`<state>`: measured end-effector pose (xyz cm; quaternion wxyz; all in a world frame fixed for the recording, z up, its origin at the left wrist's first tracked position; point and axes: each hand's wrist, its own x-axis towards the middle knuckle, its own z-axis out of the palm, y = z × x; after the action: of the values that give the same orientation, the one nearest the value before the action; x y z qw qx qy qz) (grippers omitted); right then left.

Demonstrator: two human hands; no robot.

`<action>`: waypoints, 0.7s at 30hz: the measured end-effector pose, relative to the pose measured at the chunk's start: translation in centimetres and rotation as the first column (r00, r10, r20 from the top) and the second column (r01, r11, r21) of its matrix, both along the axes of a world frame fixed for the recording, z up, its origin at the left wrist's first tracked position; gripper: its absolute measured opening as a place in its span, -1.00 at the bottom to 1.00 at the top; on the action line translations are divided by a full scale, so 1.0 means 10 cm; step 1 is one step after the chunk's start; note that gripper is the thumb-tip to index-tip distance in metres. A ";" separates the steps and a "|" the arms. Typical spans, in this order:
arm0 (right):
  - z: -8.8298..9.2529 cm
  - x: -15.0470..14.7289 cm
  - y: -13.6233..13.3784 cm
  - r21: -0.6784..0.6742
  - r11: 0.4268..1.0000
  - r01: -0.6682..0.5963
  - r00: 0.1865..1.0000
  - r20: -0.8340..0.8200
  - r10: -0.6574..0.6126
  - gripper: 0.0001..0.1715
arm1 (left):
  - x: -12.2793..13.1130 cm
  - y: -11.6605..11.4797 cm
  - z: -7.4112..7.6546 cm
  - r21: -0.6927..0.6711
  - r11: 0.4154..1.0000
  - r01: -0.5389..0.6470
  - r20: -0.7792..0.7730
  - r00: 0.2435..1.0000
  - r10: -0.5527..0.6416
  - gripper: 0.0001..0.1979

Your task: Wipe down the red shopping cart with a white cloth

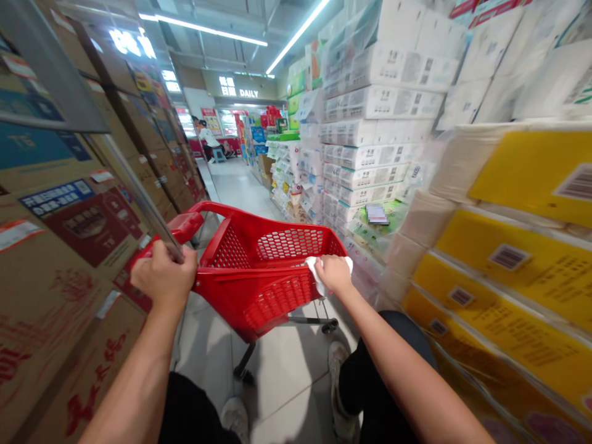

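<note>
A red plastic shopping cart point(259, 259) stands in a store aisle in front of me, tipped toward my left. My left hand point(163, 275) is closed around the cart's red handle at its left end. My right hand point(333, 273) is closed on a white cloth point(315, 269) and presses it against the cart's right rim. The basket looks empty inside. My legs in dark trousers and light shoes show below the cart.
Brown cardboard boxes point(69, 246) line the left side. Stacked white tissue packs point(374, 123) and yellow packs point(522, 259) fill the right. The tiled aisle floor point(240, 185) runs ahead; a person point(206, 137) sits at the far end.
</note>
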<state>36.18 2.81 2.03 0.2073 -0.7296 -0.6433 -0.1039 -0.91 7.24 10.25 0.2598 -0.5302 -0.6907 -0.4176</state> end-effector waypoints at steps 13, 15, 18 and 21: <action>0.27 -1.74 -0.25 0.214 0.935 -0.284 0.945 -0.101 0.311 -0.66 | 0.19 -0.13 0.01 -0.001 0.999 0.049 0.038 0.998 -0.049 -0.77; 0.25 -1.65 -0.29 0.205 0.920 -0.335 0.932 -0.075 0.356 -0.67 | 0.13 -0.13 0.02 -0.007 0.998 0.070 0.052 0.996 -0.069 -0.79; 0.14 -1.21 -0.34 0.171 0.927 -0.335 0.939 -0.018 0.343 -0.68 | 0.06 -0.13 0.03 -0.012 0.996 0.092 0.071 0.993 -0.091 -0.82; 0.01 -0.59 -0.39 0.110 0.955 -0.275 0.961 0.052 0.271 -0.67 | 0.02 -0.13 0.03 -0.016 0.995 0.103 0.074 0.992 -0.102 -0.83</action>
<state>30.28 -1.08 2.17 0.2502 -0.6186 -0.7343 -0.1248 -0.72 5.95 10.59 0.2075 -0.5518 -0.6756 -0.4427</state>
